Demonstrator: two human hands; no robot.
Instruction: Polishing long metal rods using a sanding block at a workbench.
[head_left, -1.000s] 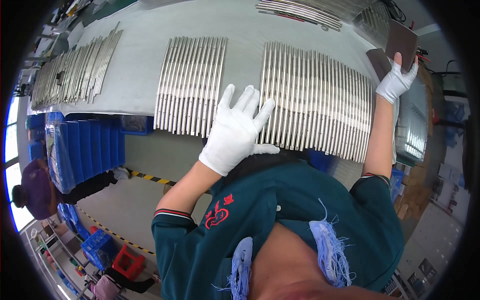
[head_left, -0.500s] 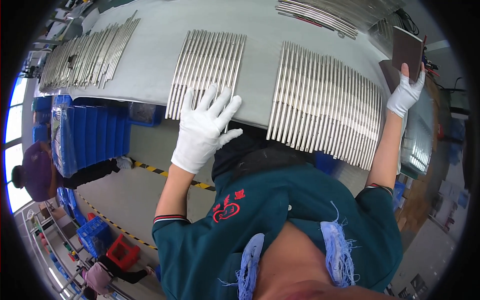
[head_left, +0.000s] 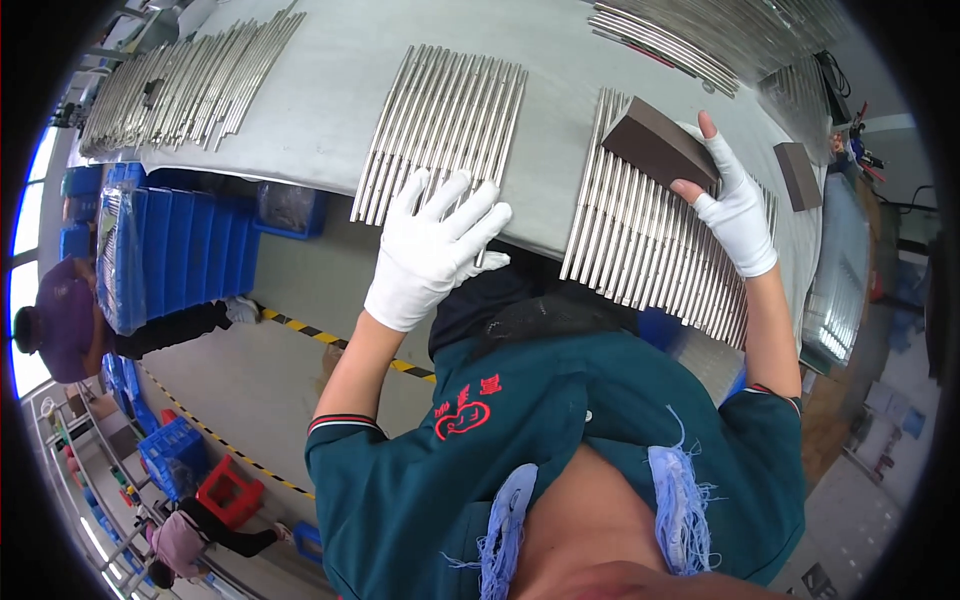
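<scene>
My left hand (head_left: 432, 245), in a white glove, rests with spread fingers on the near ends of the middle row of shiny metal rods (head_left: 450, 105). My right hand (head_left: 735, 205) wears a white glove with thumb and a fingertip bare. It grips a brown rectangular block (head_left: 660, 142) between thumb and fingers. That block is over the far part of the right-hand row of metal rods (head_left: 630, 240) and hides some of them; whether it touches them I cannot tell. The rods lie side by side, near ends past the table edge.
A second brown block (head_left: 798, 176) lies at the table's right. More rods (head_left: 190, 95) lie far left, others (head_left: 665, 45) at the back. Blue bins (head_left: 190, 255) stand below the grey-white table (head_left: 330, 110). Two other people (head_left: 70, 320) are on the left.
My right hand has brought the brown block leftward from the table's right side to over the right-hand rods. My left hand stays on the middle rods; the whole view has shifted slightly.
</scene>
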